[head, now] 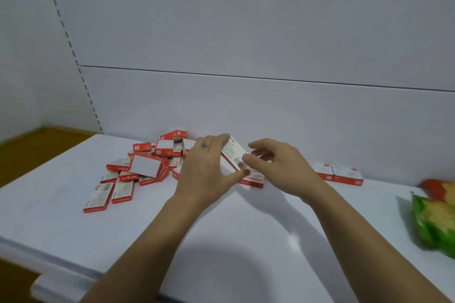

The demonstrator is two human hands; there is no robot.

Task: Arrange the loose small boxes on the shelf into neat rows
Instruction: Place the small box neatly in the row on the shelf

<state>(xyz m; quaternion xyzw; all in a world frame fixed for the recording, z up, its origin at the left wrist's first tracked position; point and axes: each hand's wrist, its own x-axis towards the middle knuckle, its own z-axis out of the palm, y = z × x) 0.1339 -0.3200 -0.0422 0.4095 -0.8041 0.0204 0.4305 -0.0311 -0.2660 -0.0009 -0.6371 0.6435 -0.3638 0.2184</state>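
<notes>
1. The small boxes, flat with red edges and white faces, lie jumbled on the white shelf, left of the hands.
2. The left hand grips one tilted box between thumb and fingers.
3. The right hand pinches the box's near end.
4. Its print is blurred, probably a barcode.

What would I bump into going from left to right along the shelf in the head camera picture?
Jumbled pile of small boxes → left hand → white box held between both hands → right hand → two boxes side by side at the back wall → green bag.
</notes>
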